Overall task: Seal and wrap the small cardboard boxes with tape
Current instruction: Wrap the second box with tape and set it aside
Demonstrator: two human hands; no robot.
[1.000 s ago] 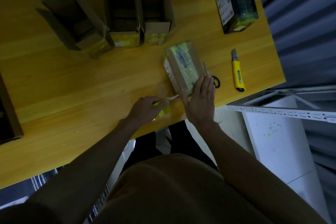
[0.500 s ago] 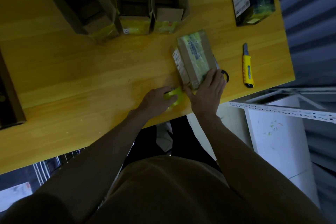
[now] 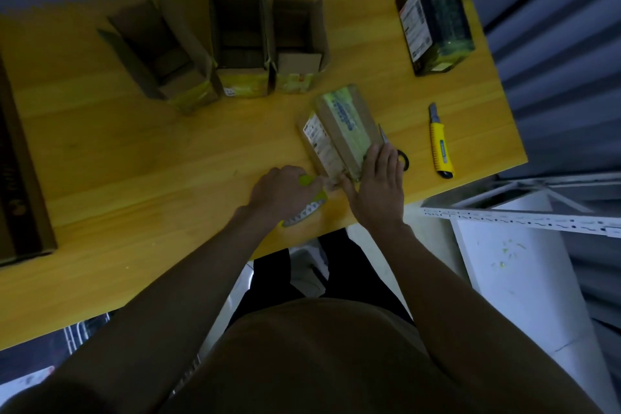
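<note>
From the head camera, the small cardboard box [image 3: 342, 131] lies near the yellow table's [image 3: 134, 158] front edge. The right hand [image 3: 379, 188] presses flat, fingers straight, on its near end. Just left of it, the left hand [image 3: 282, 191] grips a tape roll [image 3: 307, 208], curled around it. Scissors [image 3: 400, 155] lie partly hidden behind the box; a yellow utility knife [image 3: 440, 144] lies farther right.

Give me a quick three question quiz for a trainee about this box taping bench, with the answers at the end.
1. True or false: the left hand holds the tape dispenser.
2. How many open cardboard boxes stand at the back of the table?
3. Which lies nearer the small box under the right hand: A, the scissors, or B, the yellow utility knife?

Key: 1 true. 2 three. 3 A.
</note>
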